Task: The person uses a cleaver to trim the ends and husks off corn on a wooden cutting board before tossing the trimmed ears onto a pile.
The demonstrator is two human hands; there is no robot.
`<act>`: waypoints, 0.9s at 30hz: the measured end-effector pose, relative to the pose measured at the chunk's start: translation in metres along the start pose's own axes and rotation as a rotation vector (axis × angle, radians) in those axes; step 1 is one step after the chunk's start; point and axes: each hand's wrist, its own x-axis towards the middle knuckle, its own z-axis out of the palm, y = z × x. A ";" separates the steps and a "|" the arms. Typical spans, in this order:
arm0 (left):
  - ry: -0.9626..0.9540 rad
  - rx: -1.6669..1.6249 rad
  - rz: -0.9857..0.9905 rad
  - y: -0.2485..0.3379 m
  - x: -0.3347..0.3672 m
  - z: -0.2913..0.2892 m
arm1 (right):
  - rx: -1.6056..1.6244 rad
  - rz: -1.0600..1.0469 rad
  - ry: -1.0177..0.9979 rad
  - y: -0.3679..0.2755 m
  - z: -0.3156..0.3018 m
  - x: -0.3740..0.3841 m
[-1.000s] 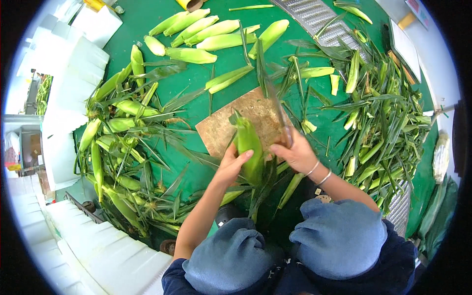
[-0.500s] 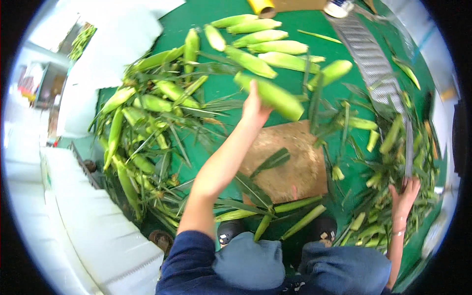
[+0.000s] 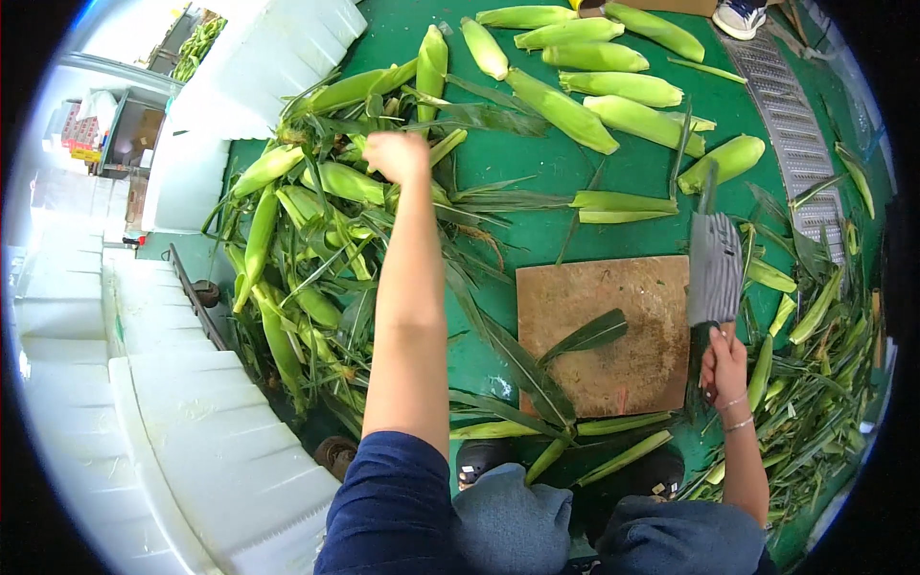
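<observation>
My left hand (image 3: 395,156) hangs over the far part of a heap of corn in green husks and leaves on the left. Its fingers point down among the leaves and are partly hidden, so their grip cannot be made out. Just below it lies an ear of corn (image 3: 347,182). On the right, my right hand (image 3: 725,369) is closed round the handle of a cleaver (image 3: 715,268), its broad blade pointing away from me. The blade is beside the right edge of a worn wooden chopping board (image 3: 604,335), which carries one loose leaf (image 3: 586,335).
Several trimmed ears (image 3: 621,88) lie in a row on the green floor (image 3: 537,230) beyond the board. Cut husks and leaves (image 3: 805,412) are heaped at right, beside a metal grate (image 3: 791,125). White foam boxes (image 3: 240,431) stand at left. Another person's shoe (image 3: 738,17) shows far right.
My left hand has let go of an ear of corn, now at the far end of the row, and moved left to the heap. My right hand has raised the cleaver from the husk pile toward the board.
</observation>
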 end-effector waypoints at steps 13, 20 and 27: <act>-0.691 -0.359 0.141 -0.146 -0.065 -0.087 | -0.034 -0.077 0.766 0.103 -0.262 -0.052; -0.898 -0.295 1.085 -0.059 -0.252 -0.144 | -0.428 -0.359 0.670 0.074 -0.151 -0.076; -0.710 -0.190 1.211 -0.074 -0.279 -0.139 | -0.480 -0.661 0.247 -0.023 -0.008 -0.102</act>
